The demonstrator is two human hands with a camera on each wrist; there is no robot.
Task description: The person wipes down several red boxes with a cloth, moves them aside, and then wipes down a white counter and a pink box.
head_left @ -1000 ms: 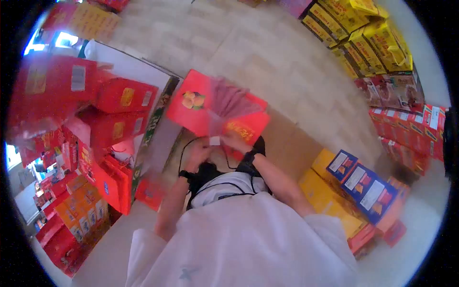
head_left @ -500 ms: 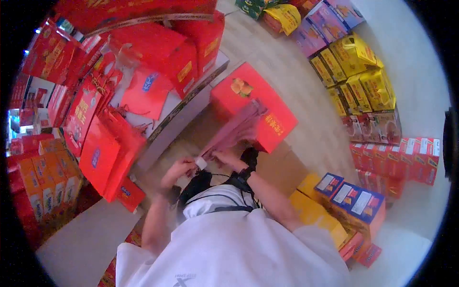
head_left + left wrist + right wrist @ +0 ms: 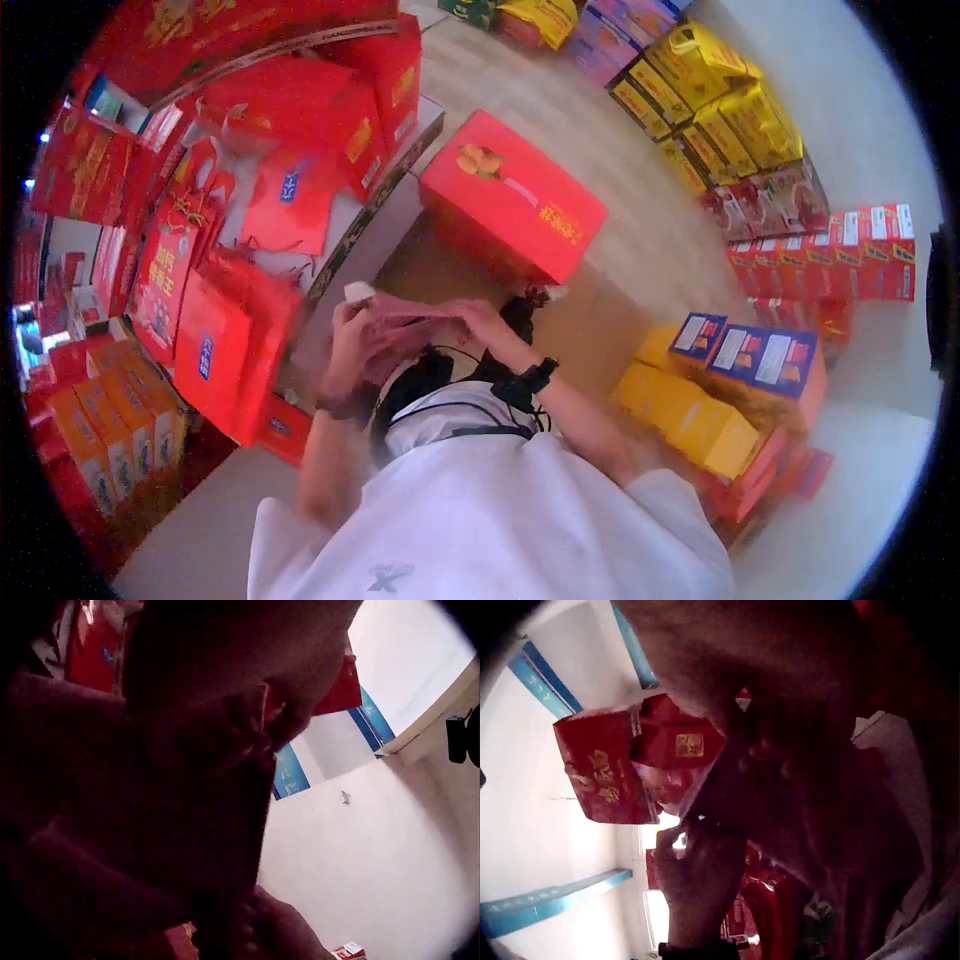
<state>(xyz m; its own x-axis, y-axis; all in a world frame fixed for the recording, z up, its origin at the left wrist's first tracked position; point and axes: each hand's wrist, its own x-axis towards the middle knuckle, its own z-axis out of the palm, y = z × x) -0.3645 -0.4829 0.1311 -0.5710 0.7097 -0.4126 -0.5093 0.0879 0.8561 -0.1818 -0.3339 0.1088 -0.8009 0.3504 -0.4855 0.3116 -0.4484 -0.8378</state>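
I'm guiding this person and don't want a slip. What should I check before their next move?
1. Left hand gripping the mauve fabric: ok.
2. Right hand gripping it too: ok.
3. Fabric spread smooth: not ok; it is bunched and creased between the hands.
4. Both hands off the red fruit-print box: ok; it sits just beyond them.
5. White piece at the left fingertips fastened to the fabric: cannot tell.
6. Contents of the box: cannot tell; only its outside shows.
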